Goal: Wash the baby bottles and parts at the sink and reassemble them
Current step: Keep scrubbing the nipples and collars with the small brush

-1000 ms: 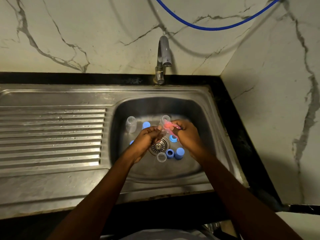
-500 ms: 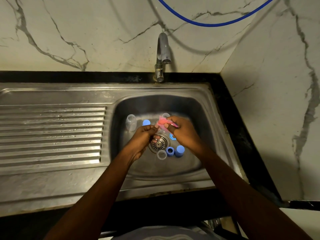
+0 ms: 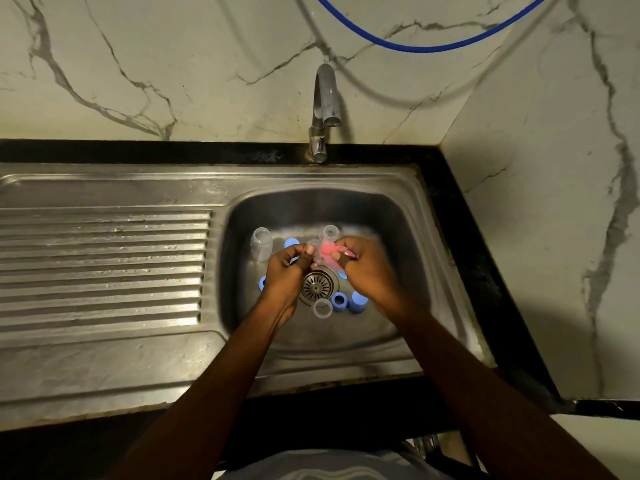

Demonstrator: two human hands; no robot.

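Over the steel sink basin (image 3: 398, 327) both my hands meet above the drain (image 3: 317, 285). My left hand (image 3: 285, 271) pinches a small clear part (image 3: 313, 252). My right hand (image 3: 363, 268) grips a pink scrubber (image 3: 327, 251) pressed against that part. A clear bottle (image 3: 260, 243) stands at the basin's back left, another clear bottle (image 3: 329, 233) just behind my fingers. Blue rings and caps (image 3: 356, 302) lie around the drain, beside a clear cap (image 3: 322, 308).
The tap (image 3: 323, 109) rises behind the basin, with no water seen running. A ribbed steel drainboard (image 3: 104, 268) spreads to the left. Marble walls close the back and right; a blue hose (image 3: 429, 46) hangs across the wall. The black counter edge (image 3: 485, 271) borders the sink.
Both hands stay together over the drain; the pink scrubber has shifted slightly against the clear part. The view has tilted a little.
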